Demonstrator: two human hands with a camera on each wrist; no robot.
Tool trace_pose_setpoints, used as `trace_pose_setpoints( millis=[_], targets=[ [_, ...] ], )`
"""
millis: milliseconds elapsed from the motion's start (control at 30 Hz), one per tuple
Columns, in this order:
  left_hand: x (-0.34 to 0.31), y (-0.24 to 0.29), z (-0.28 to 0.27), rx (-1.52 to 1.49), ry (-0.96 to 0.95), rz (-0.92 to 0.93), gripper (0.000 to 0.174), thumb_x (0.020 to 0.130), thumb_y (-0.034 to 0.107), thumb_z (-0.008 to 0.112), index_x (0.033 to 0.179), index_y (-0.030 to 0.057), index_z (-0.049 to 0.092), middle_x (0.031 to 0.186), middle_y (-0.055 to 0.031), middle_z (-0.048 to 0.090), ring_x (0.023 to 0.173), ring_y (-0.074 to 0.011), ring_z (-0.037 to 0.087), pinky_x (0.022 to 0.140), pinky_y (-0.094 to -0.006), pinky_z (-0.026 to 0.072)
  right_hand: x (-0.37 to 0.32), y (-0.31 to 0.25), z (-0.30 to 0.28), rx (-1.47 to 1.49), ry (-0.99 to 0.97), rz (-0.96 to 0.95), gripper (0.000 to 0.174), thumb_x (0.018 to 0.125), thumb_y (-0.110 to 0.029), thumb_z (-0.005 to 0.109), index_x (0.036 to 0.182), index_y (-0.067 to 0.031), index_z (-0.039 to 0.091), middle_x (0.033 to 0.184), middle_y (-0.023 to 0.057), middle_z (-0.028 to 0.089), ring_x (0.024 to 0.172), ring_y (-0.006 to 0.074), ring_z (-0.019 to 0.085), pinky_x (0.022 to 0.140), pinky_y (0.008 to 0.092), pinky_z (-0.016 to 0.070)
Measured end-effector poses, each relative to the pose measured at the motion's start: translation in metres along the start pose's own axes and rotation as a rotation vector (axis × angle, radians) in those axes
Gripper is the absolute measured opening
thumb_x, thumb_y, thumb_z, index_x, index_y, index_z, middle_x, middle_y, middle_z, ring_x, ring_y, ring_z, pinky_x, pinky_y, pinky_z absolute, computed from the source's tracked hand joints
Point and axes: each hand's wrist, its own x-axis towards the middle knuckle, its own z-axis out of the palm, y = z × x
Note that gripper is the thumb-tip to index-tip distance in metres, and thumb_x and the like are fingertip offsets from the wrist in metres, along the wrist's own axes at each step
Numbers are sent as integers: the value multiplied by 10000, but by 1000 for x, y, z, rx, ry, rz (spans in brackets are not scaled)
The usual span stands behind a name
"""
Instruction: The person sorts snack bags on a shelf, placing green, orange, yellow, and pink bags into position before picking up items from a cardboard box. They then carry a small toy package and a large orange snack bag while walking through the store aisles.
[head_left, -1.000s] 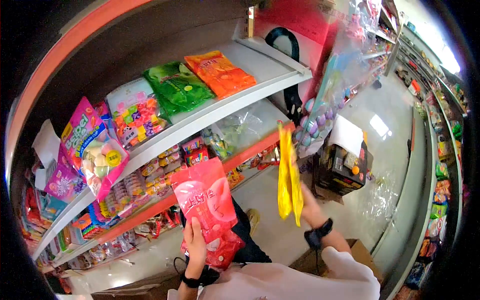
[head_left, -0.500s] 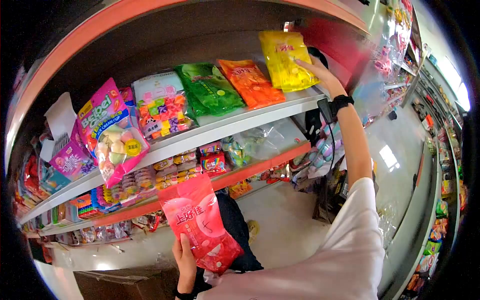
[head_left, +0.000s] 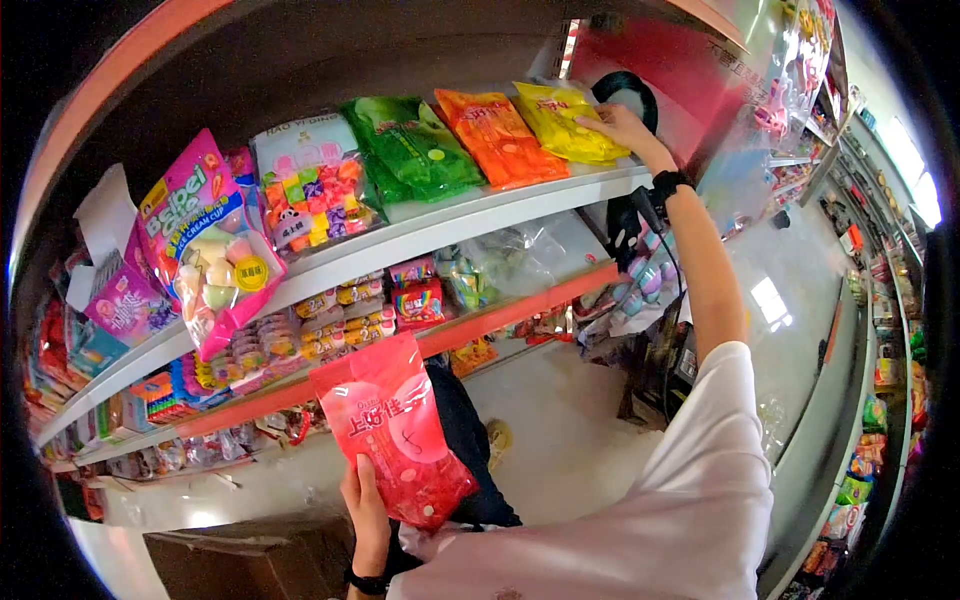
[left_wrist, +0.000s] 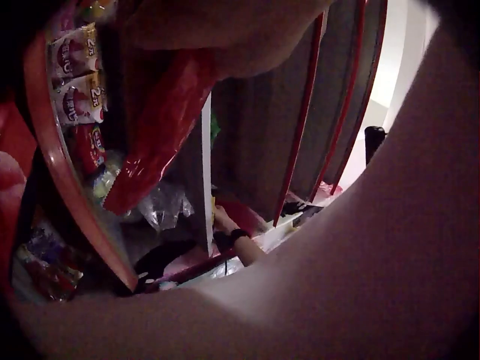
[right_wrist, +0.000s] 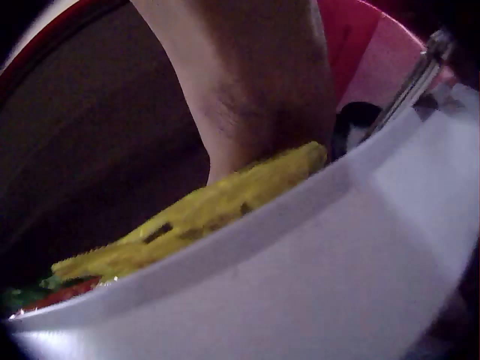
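Note:
In the head view my left hand grips a pink-red candy bag by its lower left side, the thumb lying over its front. The left wrist view shows a red edge of the bag hanging below that hand. At the right end of the upper shelf, my right hand holds a yellow candy bag by its right part. This bag lies on the shelf beside an orange bag. In the right wrist view the yellow bag hides the right fingertips.
Left of the orange bag stand green bags, a clear bag of colourful candy and a pink marshmallow bag. The lower shelf's red edge runs below, with small packets behind it. A red panel closes the right side.
My right hand has swung the yellow packaging from over the floor up to the upper shelf, then lowered it flat beside the orange bag. The left hand still holds the pink-red bag.

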Motion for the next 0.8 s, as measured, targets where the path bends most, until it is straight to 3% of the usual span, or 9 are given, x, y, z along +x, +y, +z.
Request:
trace_pose_setpoints(
  millis=[167,267,400,467,533,600,667,733,800],
  targets=[
    [0,-7,2,-34,-37,-47,341,962,270,409,1079,-20,545,1010,-32,578,894,-99,492,817,-258,399,-25,-12,5,-365,617,-223,358,860,-305,581,1003,23,603,945,172,620,833,240,608,715,315,466],
    [4,-13,0,0,-54,-92,344,958,278,416,1085,-12,550,1021,-34,576,913,-101,485,837,-255,389,-74,-71,-7,-17,831,-328,272,863,-239,563,941,18,602,931,191,583,868,335,574,744,368,452],
    [7,-22,0,-39,-45,-181,367,949,300,440,1098,-17,549,1047,-37,568,937,-106,480,854,-247,376,-150,-136,15,47,926,-456,140,842,-113,562,858,24,581,814,143,563,746,314,547,690,339,450],
    [5,-17,1,-57,-44,-181,379,946,309,447,1106,-21,544,1049,-36,566,936,-106,481,854,-247,378,-191,-134,48,8,769,-393,130,799,-110,605,771,8,559,734,114,536,657,311,507,637,332,445],
    [1,-9,-2,-83,-38,-178,377,948,309,445,1113,-17,539,1050,-34,565,943,-105,481,858,-248,378,-222,-116,91,-181,776,-649,166,760,-124,640,712,-6,534,687,87,512,605,310,471,601,345,438],
    [-1,-6,-7,-91,-26,-161,374,950,308,442,1117,-14,534,1050,-32,565,946,-102,483,861,-248,379,-241,-104,146,-164,673,-504,193,732,-160,673,731,-11,550,662,99,502,599,315,475,612,373,447],
    [-2,-8,-16,-68,-6,-137,370,952,306,438,1118,-12,529,1050,-29,564,945,-96,485,862,-248,381,-246,-110,196,-31,620,-240,274,717,-227,716,787,2,583,779,115,567,698,311,535,657,405,462],
    [-4,-7,-17,-101,9,-120,358,956,297,431,1104,-12,535,1046,-25,567,932,-89,490,854,-245,387,-239,-107,245,20,553,25,578,675,-373,757,1017,51,565,1065,203,560,984,351,536,804,427,457],
    [-4,-5,-19,-123,17,-100,348,960,287,424,1091,-13,542,1042,-21,569,919,-82,496,845,-243,392,-210,-114,254,490,128,148,809,658,-442,754,1155,111,435,1223,250,434,1134,359,434,918,422,383]
  ],
)
